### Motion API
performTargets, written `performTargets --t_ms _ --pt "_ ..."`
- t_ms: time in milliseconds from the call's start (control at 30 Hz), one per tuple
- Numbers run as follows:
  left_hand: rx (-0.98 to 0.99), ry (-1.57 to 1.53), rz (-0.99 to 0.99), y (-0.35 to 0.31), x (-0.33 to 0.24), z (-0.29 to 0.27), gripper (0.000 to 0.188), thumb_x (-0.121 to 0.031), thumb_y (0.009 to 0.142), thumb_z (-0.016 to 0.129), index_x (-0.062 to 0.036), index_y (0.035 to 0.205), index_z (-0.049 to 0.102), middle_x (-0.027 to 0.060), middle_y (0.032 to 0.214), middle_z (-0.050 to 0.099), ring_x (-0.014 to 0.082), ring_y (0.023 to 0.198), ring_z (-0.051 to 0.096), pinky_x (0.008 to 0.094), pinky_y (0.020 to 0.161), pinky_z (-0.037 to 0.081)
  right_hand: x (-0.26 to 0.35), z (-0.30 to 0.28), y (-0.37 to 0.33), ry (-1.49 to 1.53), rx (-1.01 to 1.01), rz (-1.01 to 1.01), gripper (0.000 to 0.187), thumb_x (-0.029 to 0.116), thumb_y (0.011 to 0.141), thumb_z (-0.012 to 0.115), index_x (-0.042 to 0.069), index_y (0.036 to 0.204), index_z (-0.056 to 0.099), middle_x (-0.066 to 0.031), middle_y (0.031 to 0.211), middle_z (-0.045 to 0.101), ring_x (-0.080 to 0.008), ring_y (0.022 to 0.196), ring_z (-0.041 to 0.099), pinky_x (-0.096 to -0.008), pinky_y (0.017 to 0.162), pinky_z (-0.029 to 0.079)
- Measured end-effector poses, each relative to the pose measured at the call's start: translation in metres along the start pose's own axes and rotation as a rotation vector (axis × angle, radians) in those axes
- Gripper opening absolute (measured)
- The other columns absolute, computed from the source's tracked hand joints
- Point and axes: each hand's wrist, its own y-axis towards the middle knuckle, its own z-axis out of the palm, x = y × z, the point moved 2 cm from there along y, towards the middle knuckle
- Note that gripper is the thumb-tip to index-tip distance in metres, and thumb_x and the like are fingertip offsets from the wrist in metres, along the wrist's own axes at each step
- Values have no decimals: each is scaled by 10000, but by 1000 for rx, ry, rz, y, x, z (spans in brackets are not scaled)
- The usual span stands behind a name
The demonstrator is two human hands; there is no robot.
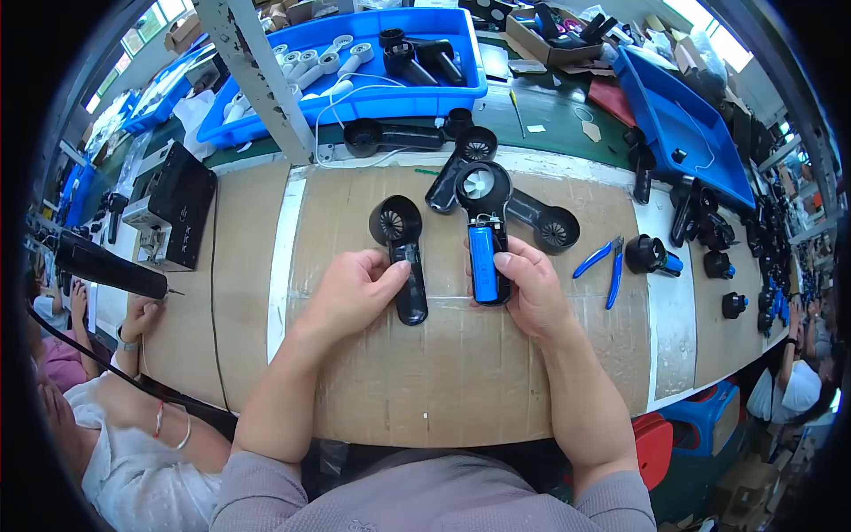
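Note:
My left hand (355, 291) is closed on a black plastic shell half (409, 288) with a round slotted grille at its top, its hollow side facing up. In my right hand (539, 291) is an opened handheld fan body, my thumb pressing on its blue battery (483, 264). Above the battery, white fan blades (478, 184) and some small wiring show in the round head. The two pieces are held side by side, apart, over the cardboard-covered bench (425, 381). Just beyond them lie more black shells, one (475, 146) behind the fan head and another (556, 229) to its right.
Blue-handled cutters (612, 273) lie right of my right hand, near a part-assembled fan (651, 255). Blue trays stand at back left (355, 106) and right (709, 160). A metal post (253, 71), a black box (177, 208) and an electric screwdriver (111, 264) stand left, beside a co-worker's hand (142, 315).

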Motion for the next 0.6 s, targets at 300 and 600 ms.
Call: performTargets --t_ms 300,600 --pt "-543 173 1039 -2 7 -10 220 -197 865 778 -39 992 694 121 1141 691 213 895 619 295 833 512 -6 10 -4 40 181 131 368 181 969 576 -55 1246 626 -134 906 679 -159 695 643 -255 604 559" --pt "-213 1075 1364 -58 -66 -13 499 -210 834 798 -59 1267 603 114 1230 641 250 1084 648 372 1086 476 -6 17 -11 -86 307 220 286 166 1003 585 -19 1199 680 -94 934 685 -114 694 614 -216 612 533"
